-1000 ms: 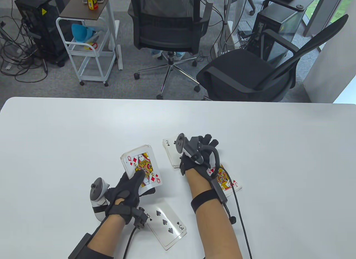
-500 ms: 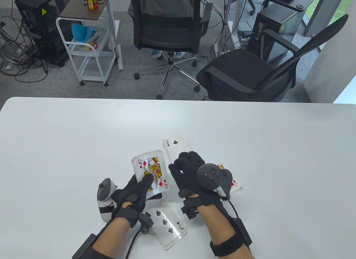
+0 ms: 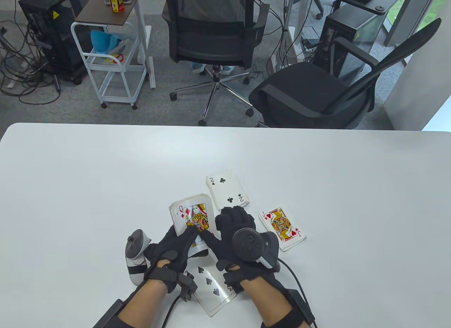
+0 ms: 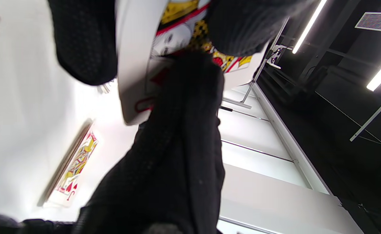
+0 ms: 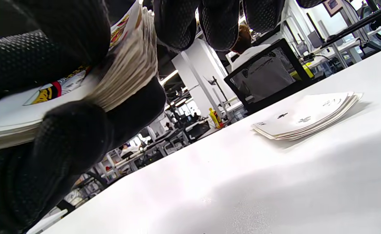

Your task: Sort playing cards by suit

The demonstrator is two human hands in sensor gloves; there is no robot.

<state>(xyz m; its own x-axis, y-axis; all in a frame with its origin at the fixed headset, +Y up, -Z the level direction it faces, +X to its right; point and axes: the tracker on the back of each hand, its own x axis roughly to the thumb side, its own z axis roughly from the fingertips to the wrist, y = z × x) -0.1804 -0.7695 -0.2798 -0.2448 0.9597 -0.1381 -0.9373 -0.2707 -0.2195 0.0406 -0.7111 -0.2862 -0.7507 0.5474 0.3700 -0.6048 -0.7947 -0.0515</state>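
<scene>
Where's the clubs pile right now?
In the table view, the clubs pile, two of clubs on top, lies on the table just beyond the right hand, up-left of the jack-of-hearts pile.

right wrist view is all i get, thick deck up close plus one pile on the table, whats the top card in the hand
Observer: The deck in the left hand shows the queen of diamonds on top.
Operator: and that pile on the table
Observer: It is the clubs pile, a two of clubs face up.
Operator: any other piles
Observer: Yes, two. A hearts pile topped by a jack lies right of the hands, and a spades pile topped by a three lies under the wrists.
Operator: right hand doing what
Observer: The right hand has its thumb on the queen's near corner.
</scene>
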